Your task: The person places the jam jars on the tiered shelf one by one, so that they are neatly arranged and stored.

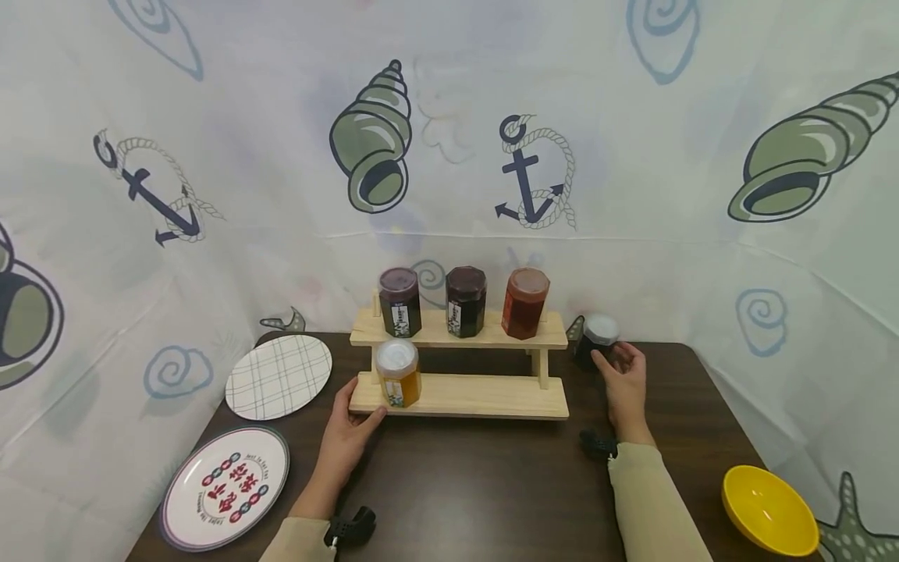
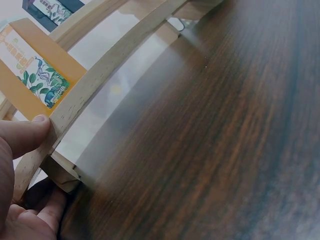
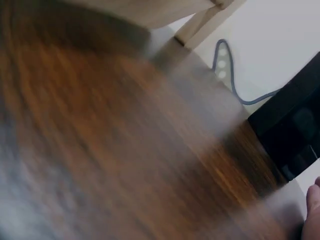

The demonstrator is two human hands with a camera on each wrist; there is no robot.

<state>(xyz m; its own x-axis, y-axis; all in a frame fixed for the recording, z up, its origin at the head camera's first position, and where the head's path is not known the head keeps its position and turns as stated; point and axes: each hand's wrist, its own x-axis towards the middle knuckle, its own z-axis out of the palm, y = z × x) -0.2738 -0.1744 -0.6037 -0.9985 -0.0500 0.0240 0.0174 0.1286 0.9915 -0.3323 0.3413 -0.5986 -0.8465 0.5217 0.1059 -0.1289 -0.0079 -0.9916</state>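
Observation:
A two-tier wooden rack (image 1: 463,394) stands at the back of the table. My left hand (image 1: 347,433) grips the left end of its lower shelf, thumb on the front edge and fingers underneath in the left wrist view. Beside that thumb, an orange-yellow jar (image 1: 398,375) with a white lid stands on the lower shelf. To the right of the rack, my right hand (image 1: 623,382) holds a dark jar (image 1: 595,343) with a white lid by its right side, thumb toward the front. Only a bit of that hand shows in the right wrist view.
Three dark and red jars line the upper shelf: a purple-lidded one (image 1: 400,304), a dark one (image 1: 467,303) and a red one (image 1: 525,304). At the left lie a checked plate (image 1: 279,377) and a printed plate (image 1: 190,507). A yellow bowl (image 1: 770,511) sits front right.

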